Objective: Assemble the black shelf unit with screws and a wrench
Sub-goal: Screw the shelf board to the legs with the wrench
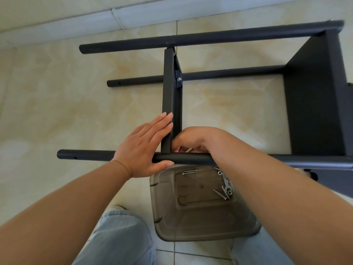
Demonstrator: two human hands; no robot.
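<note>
A: Shelf unit, black, of round metal tubes and flat panels (315, 96), lying on its side on the glossy beige tiled floor (76, 96).

B: And the hands?

A: The left hand (145, 148) is flat, fingers straight against the narrow black middle shelf panel (169, 96), thumb under the nearest black tube (87, 155). Its grip is loose, clasping nothing.

B: The right one?

A: The right hand (191, 138) curls down behind that tube, just where the panel meets it. Fingertips are hidden, so I cannot tell what its grip has hold of, if anything.

B: Hardware?

A: A smoky translucent plastic bin (200, 222) sits on the floor between the person's light blue jeans-clad knees (122, 236), under the tube. Long silver screws (189, 171) and a small flat silver wrench (227, 185) lie inside.
</note>
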